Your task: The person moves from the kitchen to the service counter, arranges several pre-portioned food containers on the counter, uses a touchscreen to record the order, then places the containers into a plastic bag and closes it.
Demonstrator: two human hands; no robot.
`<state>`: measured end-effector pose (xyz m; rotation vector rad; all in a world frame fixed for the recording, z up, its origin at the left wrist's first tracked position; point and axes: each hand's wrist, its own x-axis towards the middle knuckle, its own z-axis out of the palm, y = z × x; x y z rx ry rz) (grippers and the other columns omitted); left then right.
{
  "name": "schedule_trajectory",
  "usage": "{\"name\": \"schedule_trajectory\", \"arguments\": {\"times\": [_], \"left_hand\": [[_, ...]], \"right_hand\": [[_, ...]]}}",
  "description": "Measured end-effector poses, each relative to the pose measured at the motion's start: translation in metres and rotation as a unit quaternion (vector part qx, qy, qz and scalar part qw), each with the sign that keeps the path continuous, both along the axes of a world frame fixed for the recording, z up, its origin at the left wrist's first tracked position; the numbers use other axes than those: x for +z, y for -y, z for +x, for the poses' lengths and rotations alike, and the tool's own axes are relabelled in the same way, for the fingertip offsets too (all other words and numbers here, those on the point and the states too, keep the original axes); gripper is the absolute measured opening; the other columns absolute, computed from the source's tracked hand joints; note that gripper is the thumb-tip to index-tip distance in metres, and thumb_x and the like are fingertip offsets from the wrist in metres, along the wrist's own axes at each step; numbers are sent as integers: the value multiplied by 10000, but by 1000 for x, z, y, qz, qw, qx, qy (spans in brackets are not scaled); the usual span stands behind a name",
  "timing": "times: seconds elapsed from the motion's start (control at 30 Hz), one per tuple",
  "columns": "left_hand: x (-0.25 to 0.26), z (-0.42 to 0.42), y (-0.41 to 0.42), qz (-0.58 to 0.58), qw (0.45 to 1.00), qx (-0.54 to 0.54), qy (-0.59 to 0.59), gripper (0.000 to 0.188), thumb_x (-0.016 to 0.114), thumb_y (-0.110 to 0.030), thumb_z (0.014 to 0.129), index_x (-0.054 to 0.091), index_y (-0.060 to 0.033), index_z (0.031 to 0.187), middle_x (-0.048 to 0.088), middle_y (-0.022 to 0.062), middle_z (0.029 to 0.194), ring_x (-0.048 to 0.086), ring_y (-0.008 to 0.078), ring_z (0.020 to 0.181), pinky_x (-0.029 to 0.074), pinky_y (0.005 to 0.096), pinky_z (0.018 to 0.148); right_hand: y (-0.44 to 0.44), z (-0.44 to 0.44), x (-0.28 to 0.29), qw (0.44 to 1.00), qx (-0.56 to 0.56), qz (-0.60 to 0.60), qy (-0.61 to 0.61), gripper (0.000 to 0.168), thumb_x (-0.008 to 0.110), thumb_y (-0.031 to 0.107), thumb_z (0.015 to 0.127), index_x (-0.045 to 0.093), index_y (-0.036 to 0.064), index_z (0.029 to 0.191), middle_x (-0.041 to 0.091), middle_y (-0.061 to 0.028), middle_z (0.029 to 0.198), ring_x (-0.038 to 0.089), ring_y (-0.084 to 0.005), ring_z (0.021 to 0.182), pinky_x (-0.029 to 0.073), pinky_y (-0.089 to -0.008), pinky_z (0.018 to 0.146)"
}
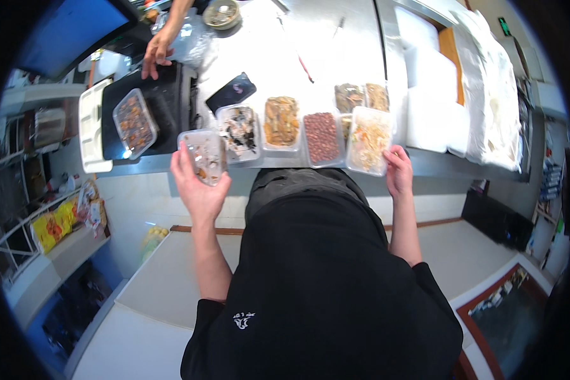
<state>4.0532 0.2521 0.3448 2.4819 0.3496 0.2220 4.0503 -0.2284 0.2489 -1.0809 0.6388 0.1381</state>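
My left hand (200,190) grips a clear plastic food container (202,154) holding a few scraps of food, at the front edge of the steel counter. With thumb and fingers, my right hand (399,171) pinches the right edge of a container of pale shredded vegetables (369,140). Between them stand a container of dark and pale food pieces (239,133), one of yellowish-brown food (281,123) and one of reddish peanuts or beans (321,138). Behind my right hand's container are more containers of brownish food (349,97).
Another person's hand (156,52) reaches over a black surface (164,102) bearing a food container (135,123). A smartphone (231,91), a bowl (222,14) and a thin red-ended tool (305,69) lie on the counter (285,164). White boxes or lids (432,95) stand right.
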Motion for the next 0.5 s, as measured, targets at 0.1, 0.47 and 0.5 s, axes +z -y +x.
{"name": "schedule_trajectory", "arguments": {"times": [0.1, 0.47, 0.5], "left_hand": [[-3, 1, -3, 5, 1000, 4, -1, 1041, 815, -206, 614, 407, -79, 1563, 410, 251, 1499, 455, 437, 1386, 407, 502, 1148], [-5, 14, 10, -6, 999, -5, -41, 1071, 806, -297, 632, 371, -138, 1598, 423, 164, 1464, 454, 403, 1334, 395, 508, 1095], [-13, 17, 14, 2, 999, -8, -32, 1059, 808, -297, 634, 384, -134, 1591, 423, 163, 1464, 454, 399, 1327, 393, 507, 1089]], "right_hand": [[-4, -1, -1, 999, 0, -41, 12, 104, 704, 12, 899, 634, 60, 960, 640, -6, 927, 588, -102, 887, 449, -234, 808], [0, 4, -6, 999, 45, 8, 8, 93, 674, 76, 953, 585, 66, 980, 662, -45, 973, 640, -165, 964, 502, -319, 923], [-1, 7, -5, 999, 44, 12, 6, 101, 680, 69, 947, 582, 63, 974, 660, -50, 969, 641, -173, 962, 504, -329, 927]]}}
